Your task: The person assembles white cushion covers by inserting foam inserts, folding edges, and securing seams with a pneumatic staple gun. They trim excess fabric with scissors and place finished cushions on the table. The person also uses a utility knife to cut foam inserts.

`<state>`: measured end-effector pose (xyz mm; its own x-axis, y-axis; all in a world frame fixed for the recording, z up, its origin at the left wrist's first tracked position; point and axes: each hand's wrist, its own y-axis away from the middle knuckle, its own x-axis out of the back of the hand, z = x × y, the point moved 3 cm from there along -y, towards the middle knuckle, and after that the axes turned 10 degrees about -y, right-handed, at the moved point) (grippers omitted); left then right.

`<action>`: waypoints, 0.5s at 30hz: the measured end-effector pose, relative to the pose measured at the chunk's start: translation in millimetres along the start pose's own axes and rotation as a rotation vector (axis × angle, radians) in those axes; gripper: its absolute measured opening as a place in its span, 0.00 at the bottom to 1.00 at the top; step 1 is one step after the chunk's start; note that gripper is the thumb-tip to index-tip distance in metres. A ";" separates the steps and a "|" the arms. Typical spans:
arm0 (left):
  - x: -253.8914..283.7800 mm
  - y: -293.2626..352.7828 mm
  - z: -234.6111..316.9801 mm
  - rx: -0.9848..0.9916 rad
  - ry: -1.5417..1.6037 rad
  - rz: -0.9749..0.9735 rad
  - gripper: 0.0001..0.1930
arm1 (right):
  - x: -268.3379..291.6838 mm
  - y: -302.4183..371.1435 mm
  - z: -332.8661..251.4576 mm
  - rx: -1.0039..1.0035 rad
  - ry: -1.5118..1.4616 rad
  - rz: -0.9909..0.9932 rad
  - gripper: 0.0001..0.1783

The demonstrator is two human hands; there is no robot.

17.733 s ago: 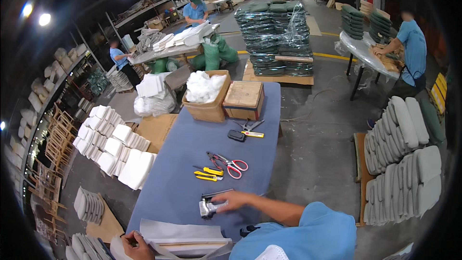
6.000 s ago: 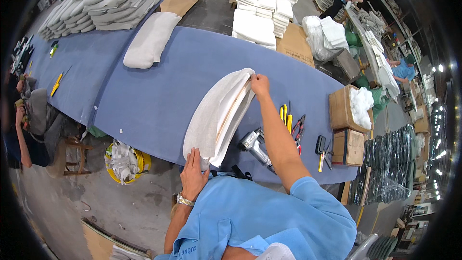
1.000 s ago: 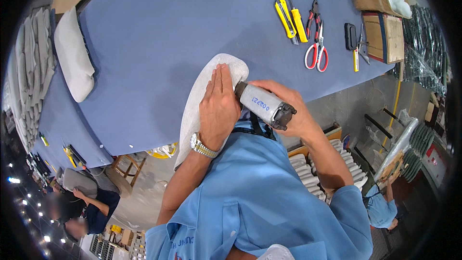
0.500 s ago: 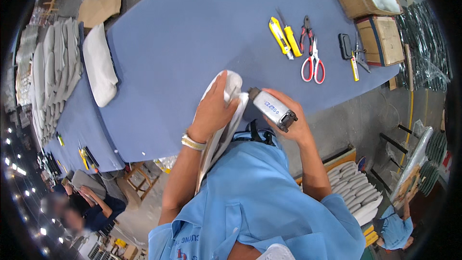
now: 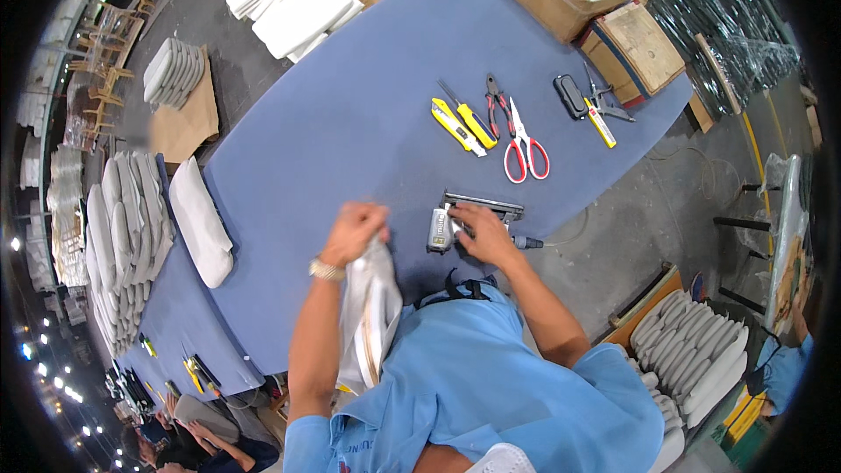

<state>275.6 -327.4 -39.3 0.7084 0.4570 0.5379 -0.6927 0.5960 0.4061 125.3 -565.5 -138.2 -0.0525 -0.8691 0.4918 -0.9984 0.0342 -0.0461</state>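
Note:
My left hand, blurred by motion, is closed at the upper end of a light grey fabric-covered cushion. The cushion hangs on edge against my front, and a tan strip shows along its side. On the blue table surface lies a silver-and-black staple gun on its side, with a hose fitting at its right end. My right hand has its fingers curled over the gun's handle.
Scissors, pliers, a yellow cutter and a screwdriver lie beyond my hands. Another cushion rests at the left. Boxes stand far right; stacked cushions are lower right.
My right hand has brought the staple gun from the cushion's edge down onto the table. My left hand has shifted left with the cushion, which has turned. The whole view has also swung.

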 end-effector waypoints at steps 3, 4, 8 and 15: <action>73.6 75.0 25.8 -0.124 0.082 0.360 0.18 | 37.6 -13.3 22.2 -0.123 -0.001 0.230 0.26; 101.1 106.5 39.3 -0.170 -0.084 0.513 0.19 | 52.2 -20.3 28.8 -0.189 0.007 0.304 0.24; 173.4 212.2 83.7 -0.294 -0.240 0.920 0.22 | 88.9 -42.8 70.9 -0.219 0.422 0.541 0.21; 199.4 237.2 21.8 -0.015 -0.208 1.566 0.27 | 116.2 -51.4 153.3 -0.240 0.329 0.286 0.39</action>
<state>249.6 -109.2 180.4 -0.7103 0.5067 0.4885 -0.6881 -0.3538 -0.6335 174.1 -743.9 -212.0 -0.2911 -0.6077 0.7389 -0.9179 0.3950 -0.0368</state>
